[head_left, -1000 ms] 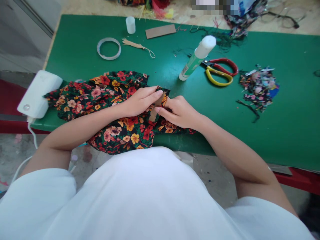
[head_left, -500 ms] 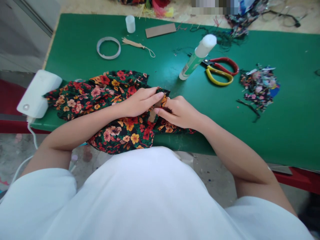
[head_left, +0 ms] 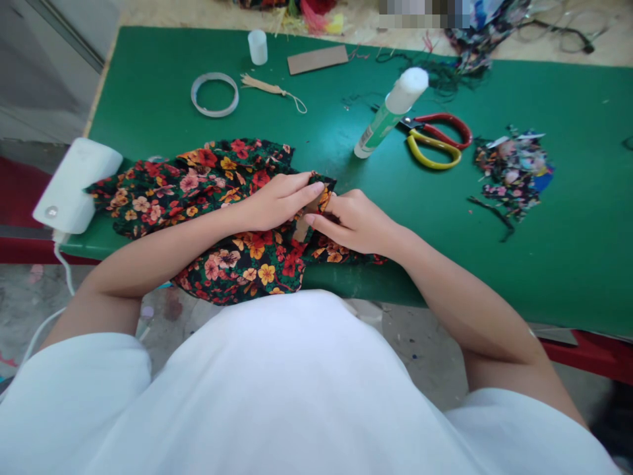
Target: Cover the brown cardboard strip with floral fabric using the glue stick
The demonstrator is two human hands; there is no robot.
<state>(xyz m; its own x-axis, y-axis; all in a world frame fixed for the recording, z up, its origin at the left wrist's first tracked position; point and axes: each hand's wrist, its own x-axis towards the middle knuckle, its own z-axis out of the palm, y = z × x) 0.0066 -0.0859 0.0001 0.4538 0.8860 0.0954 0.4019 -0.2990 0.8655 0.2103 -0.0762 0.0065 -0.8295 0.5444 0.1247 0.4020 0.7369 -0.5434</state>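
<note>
Dark floral fabric with red, orange and pink flowers lies bunched at the front edge of the green mat. My left hand presses on it with the fingers together, the fingertips at a folded edge. Close on its right, my right hand pinches the fabric between thumb and bent fingers. A small brown strip lies on the fabric under and between the hands, partly covered by them.
Behind my hands a glue stick stands upright beside red-and-yellow-handled scissors. Fabric scraps lie right. A tape ring, white cap, tassel and brown strip lie farther back. A white box sits left.
</note>
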